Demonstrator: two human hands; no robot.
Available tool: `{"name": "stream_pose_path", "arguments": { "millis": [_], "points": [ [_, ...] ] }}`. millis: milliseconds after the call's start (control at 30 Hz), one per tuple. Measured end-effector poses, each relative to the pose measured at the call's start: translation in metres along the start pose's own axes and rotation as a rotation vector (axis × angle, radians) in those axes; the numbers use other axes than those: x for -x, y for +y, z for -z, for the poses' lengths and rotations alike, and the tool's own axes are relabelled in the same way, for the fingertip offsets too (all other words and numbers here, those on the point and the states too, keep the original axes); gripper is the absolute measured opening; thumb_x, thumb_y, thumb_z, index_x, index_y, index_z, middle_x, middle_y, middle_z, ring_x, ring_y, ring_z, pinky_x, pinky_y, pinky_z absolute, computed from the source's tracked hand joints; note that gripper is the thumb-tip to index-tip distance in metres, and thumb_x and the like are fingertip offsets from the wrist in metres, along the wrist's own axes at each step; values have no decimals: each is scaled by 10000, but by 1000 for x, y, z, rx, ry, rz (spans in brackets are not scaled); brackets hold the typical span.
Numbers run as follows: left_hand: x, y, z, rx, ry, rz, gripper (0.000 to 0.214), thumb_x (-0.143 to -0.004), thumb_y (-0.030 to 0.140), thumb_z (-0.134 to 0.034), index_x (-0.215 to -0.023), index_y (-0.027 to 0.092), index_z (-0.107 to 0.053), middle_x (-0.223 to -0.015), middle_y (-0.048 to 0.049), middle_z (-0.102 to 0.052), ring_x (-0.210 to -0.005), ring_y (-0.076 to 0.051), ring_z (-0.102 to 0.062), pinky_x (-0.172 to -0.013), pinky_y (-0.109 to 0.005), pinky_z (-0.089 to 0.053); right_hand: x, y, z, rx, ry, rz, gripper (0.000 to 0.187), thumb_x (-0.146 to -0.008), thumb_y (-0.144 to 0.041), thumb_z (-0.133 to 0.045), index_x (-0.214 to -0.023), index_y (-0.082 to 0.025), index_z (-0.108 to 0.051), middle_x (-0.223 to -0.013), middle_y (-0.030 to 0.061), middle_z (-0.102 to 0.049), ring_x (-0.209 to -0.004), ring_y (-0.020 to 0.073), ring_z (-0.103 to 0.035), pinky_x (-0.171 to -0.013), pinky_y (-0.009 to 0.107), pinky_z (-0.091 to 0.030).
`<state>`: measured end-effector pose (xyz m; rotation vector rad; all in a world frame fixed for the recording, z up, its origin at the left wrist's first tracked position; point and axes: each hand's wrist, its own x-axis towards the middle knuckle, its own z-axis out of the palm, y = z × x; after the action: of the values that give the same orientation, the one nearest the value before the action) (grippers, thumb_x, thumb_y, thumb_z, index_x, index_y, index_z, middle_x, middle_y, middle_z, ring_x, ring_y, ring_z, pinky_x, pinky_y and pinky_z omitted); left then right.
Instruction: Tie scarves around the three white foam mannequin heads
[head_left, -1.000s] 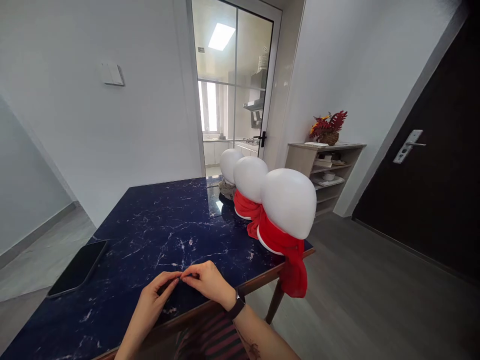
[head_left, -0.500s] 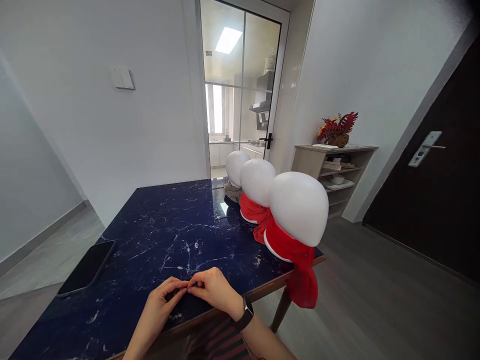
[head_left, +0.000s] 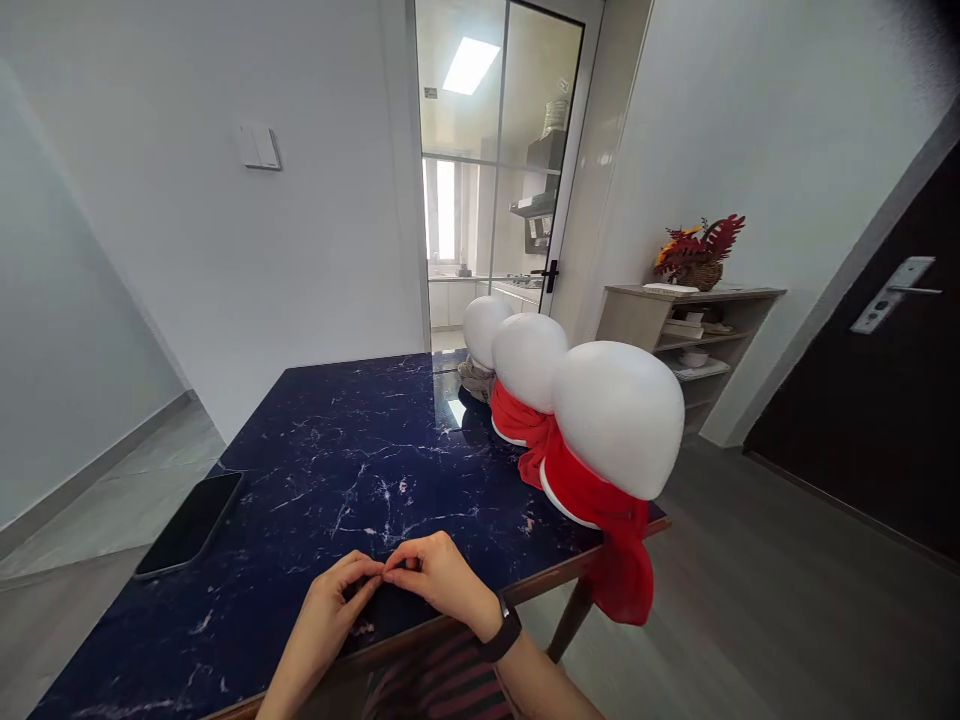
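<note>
Over the near edge of the dark blue marbled table (head_left: 322, 480), my left hand (head_left: 336, 598) and my right hand (head_left: 435, 580) meet at the fingertips. Thumb and fingers of each are pinched together. Anything between them is too small or hidden to make out. A dark band (head_left: 504, 630) circles my right wrist. To the right of my hands stands a large white rounded head form (head_left: 619, 415) with red cloth (head_left: 592, 490) wrapped round its lower part and hanging over the edge. Neither hand touches it.
Behind it stand a second white form (head_left: 531, 360) in red cloth and a third (head_left: 486, 330) with grey-brown cloth. A black phone (head_left: 191, 525) lies at the table's left edge. A low shelf (head_left: 637, 315) with a flower basket (head_left: 701, 270) is at back right.
The whole scene has shifted slightly to the right as my head turned a little left. My hands stay pinched together in much the same pose.
</note>
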<state>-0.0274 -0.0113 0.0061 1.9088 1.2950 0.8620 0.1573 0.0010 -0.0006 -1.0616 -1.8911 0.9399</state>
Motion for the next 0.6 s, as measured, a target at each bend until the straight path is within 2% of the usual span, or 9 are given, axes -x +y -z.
{"name": "stream_pose_path", "arguments": {
  "millis": [200, 433, 600],
  "points": [
    [2, 4, 0, -25, -13, 4, 275, -854, 418, -513, -887, 246, -725, -844, -27, -662, -786, -186, -607, -727, -273, -460, 0, 3, -2, 2, -3, -7, 150, -803, -320, -650, -856, -213, -741, -553, -63, -485, -499, 56, -395, -506, 180, -281],
    [3, 5, -2, -104, -10, 19, 273, -848, 384, -498, -877, 209, -705, -766, -21, -621, -638, -157, -532, -601, -260, -412, 0, 1, -1, 42, -11, -2, 151, -799, -309, -651, -872, -228, -754, -560, -52, -523, -508, 62, -412, -515, 185, -283],
    [2, 3, -4, -116, 12, 14, 251, -839, 356, -486, -841, 203, -685, -729, -8, -588, -612, -146, -501, -577, -245, -390, 0, -1, 0, 38, -34, -19, 172, -814, -302, -624, -900, -236, -756, -580, -41, -560, -523, 69, -412, -507, 193, -266]
  ]
}}
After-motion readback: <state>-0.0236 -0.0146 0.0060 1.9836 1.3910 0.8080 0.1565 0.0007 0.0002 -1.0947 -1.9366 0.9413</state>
